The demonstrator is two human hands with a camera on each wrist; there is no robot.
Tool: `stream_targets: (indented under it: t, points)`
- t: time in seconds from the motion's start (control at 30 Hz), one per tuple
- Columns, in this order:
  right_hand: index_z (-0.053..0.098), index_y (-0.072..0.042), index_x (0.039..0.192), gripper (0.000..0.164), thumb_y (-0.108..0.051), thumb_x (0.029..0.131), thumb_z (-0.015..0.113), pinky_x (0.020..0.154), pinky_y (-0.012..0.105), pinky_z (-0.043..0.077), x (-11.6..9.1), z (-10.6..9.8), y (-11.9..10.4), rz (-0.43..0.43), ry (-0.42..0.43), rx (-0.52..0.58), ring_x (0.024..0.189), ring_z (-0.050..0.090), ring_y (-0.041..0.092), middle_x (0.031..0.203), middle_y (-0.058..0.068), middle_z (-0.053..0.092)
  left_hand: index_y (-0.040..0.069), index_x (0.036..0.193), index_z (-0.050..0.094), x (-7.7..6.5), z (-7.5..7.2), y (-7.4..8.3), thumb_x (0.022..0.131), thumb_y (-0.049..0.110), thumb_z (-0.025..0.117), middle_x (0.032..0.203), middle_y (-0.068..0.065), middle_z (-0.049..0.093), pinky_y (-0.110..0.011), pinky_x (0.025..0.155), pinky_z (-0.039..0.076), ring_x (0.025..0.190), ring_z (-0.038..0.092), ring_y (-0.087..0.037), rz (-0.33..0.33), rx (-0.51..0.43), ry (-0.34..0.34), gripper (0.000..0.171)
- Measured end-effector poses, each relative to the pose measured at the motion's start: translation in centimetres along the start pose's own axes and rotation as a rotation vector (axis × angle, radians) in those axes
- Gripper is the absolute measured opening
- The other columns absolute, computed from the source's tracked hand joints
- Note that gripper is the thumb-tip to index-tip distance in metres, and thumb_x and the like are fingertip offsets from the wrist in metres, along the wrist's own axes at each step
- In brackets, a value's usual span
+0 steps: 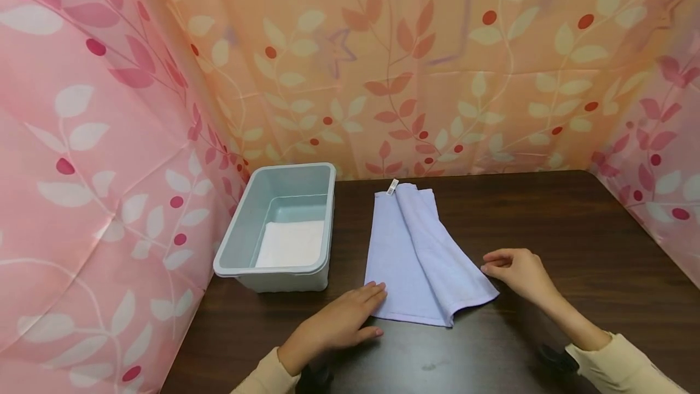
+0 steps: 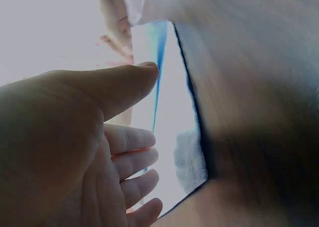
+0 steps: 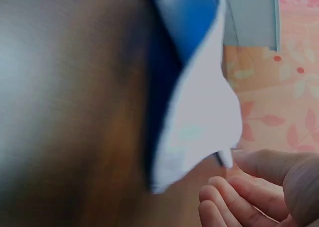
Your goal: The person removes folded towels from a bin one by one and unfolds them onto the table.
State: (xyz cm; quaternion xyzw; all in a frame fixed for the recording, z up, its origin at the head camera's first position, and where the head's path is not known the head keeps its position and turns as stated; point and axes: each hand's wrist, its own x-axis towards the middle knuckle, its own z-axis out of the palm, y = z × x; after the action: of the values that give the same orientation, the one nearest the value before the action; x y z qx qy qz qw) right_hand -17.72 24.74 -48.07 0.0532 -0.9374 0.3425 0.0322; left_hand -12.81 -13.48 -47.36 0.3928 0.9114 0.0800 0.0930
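Note:
A pale lavender cloth towel (image 1: 398,254) lies on the dark table, its right part folded over in a loose, raised flap (image 1: 440,248). A small white label (image 1: 392,186) shows at its far edge. My left hand (image 1: 344,315) has its fingers stretched out, the fingertips at the towel's near left edge. In the left wrist view, its thumb and fingers stand apart beside the bright cloth (image 2: 174,97). Close to the flap's right edge is my right hand (image 1: 516,272), fingers loosely bent. The right wrist view shows a gap between its thumb (image 3: 259,163) and fingers, with no cloth between them.
A light grey-blue plastic tub (image 1: 240,269) stands at the left of the table, with a folded white cloth (image 1: 292,243) on its bottom. Floral curtains (image 1: 383,65) hang behind and at both sides. The dark wooden table (image 1: 590,242) extends around the towel.

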Motion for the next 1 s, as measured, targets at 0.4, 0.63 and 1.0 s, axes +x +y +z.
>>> stream_targets:
  t: [0.4,0.63,1.0]
  points:
    - [0.072,0.002,0.112,0.033,-0.021,0.089,0.073,0.066,0.029,0.058,13.1,1.2,-3.2,-0.042,-0.095,0.113,0.083,0.073,0.034,0.095,0.017,0.077,0.006,0.154,0.033,1.6,0.9,-0.8,0.095,0.047,0.061,0.165,-0.009,0.027,-0.044,0.121,0.032,0.153,0.028,-0.027,-0.112,-0.007,-0.045,0.077]
    - [0.072,0.004,0.112,0.032,-0.018,0.088,0.074,0.083,0.043,0.059,20.1,3.6,-5.1,-0.13,-0.081,0.059,0.096,0.07,0.035,0.109,0.022,0.073,0.006,0.155,0.03,1.5,1.0,-1.1,0.096,0.048,0.059,0.165,-0.009,0.025,-0.044,0.122,0.031,0.153,0.027,-0.026,-0.121,-0.033,-0.066,0.077]
    - [0.066,0.008,0.121,0.039,-0.013,0.089,0.072,0.098,0.052,0.051,24.8,6.2,-5.2,-0.128,-0.124,0.022,0.11,0.062,0.041,0.121,0.028,0.067,0.006,0.153,0.034,1.3,0.9,-1.1,0.096,0.047,0.059,0.164,-0.009,0.029,-0.044,0.121,0.032,0.152,0.031,-0.025,-0.107,-0.012,-0.064,0.075]
